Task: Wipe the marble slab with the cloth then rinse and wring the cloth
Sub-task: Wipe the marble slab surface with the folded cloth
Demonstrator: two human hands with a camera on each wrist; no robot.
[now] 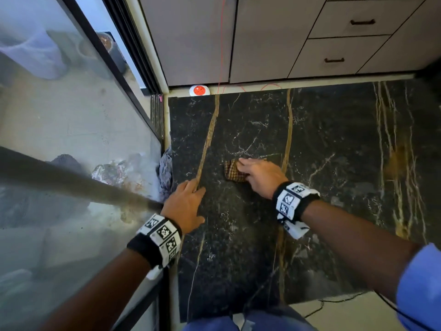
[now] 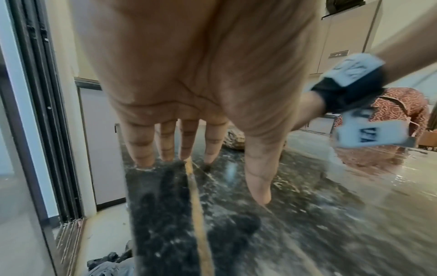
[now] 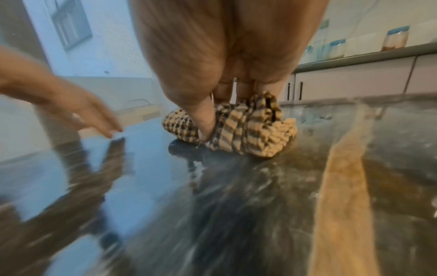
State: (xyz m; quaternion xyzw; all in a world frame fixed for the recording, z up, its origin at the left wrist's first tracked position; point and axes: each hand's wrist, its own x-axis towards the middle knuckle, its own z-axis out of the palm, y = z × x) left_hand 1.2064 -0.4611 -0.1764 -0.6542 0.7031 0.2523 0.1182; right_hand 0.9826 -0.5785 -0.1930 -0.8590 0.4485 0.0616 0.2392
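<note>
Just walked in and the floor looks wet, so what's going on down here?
A person is wiping a dark marble slab by hand. Their right hand holds a bunched checked cloth pressed onto the slab, thumb curled into it. The left hand rests flat, fingers straight, near the slab's left edge. The cloth has not yet been rinsed or wrung.

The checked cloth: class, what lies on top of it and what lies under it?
The right hand grips the checked cloth from above. The marble slab lies beneath; the patch directly under the cloth is hidden.
</note>
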